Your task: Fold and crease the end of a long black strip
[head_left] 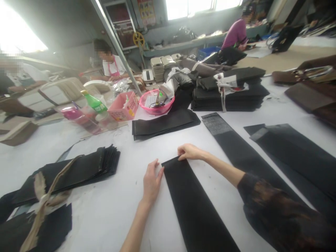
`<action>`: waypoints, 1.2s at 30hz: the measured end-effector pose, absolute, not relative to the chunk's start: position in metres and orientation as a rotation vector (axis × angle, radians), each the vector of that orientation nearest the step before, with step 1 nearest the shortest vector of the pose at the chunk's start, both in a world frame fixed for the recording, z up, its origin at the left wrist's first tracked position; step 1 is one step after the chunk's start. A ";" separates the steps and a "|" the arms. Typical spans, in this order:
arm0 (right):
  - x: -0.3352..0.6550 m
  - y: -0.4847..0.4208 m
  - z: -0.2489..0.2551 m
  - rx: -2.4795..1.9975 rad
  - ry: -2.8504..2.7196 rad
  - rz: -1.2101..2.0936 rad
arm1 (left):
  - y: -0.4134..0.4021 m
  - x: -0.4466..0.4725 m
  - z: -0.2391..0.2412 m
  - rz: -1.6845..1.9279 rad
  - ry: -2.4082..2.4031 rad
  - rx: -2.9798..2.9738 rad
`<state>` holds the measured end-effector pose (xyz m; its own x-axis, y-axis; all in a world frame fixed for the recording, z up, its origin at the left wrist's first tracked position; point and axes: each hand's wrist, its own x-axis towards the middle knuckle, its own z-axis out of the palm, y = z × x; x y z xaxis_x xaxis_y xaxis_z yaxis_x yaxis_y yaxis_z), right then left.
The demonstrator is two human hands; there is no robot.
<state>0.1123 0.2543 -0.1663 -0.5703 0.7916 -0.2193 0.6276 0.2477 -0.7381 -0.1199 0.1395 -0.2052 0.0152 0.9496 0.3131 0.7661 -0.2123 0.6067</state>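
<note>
A long black strip of leather-like material (pixel 194 206) lies on the white table, running from its far end toward me. Along that far end is a narrow band that looks folded over. My right hand (pixel 191 152) pinches this edge near its right corner, thumb and fingertips closed on it. At the left corner rests my left hand (pixel 152 182), its thumb touching the strip's side and its fingers stretched out beside it on the table. To the right lies another black strip (pixel 236 150) with a greyish patch at its far end.
A short stack of black pieces (pixel 165 124) lies beyond my hands. Tied black bundles stand left (pixel 73 173) and back right (pixel 228 94). A pink basket (pixel 157 110), a pink box (pixel 123 108) and a green bottle (pixel 93 101) stand behind. Several people work farther off.
</note>
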 end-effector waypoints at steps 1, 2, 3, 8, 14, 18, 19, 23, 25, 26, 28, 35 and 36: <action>0.114 0.250 -0.163 -1.310 -2.260 1.275 | 0.140 -0.119 -0.201 1.042 1.734 1.944; 0.115 0.245 -0.159 -1.280 -2.202 1.319 | 0.140 -0.116 -0.196 1.085 1.678 1.852; 0.116 0.239 -0.154 -1.250 -2.146 1.355 | 0.140 -0.113 -0.190 1.112 1.619 1.766; 0.123 0.210 -0.126 -1.114 -1.911 1.472 | 0.133 -0.097 -0.158 1.122 1.482 1.583; 0.135 0.178 -0.101 -0.985 -1.727 1.603 | 0.113 -0.090 -0.131 1.187 1.441 1.466; 0.137 0.161 -0.092 -0.984 -1.623 1.587 | 0.100 -0.085 -0.117 1.197 1.405 1.474; 0.136 0.157 -0.091 -0.989 -1.599 1.573 | 0.097 -0.084 -0.113 1.197 1.397 1.492; 0.133 0.144 -0.083 -0.970 -1.518 1.461 | 0.089 -0.083 -0.100 1.196 1.395 1.530; 0.132 0.138 -0.077 -0.959 -1.511 1.386 | 0.087 -0.084 -0.092 1.174 1.355 1.523; 0.132 0.134 -0.073 -0.961 -1.524 1.348 | 0.086 -0.084 -0.088 1.164 1.336 1.527; 0.131 0.126 -0.064 -0.979 -1.572 1.273 | 0.083 -0.083 -0.078 1.140 1.336 1.593; 0.130 0.106 -0.047 -0.992 -1.629 1.097 | 0.074 -0.072 -0.051 1.132 1.422 1.854; 0.132 0.105 -0.047 -0.975 -1.594 1.156 | 0.073 -0.072 -0.049 1.124 1.414 1.873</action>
<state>0.1315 0.1047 -0.0471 -0.2736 0.9370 0.2174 0.0842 0.2485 -0.9650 -0.0722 0.0734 -0.0487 0.1050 0.9487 0.2981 0.5045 -0.3091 0.8062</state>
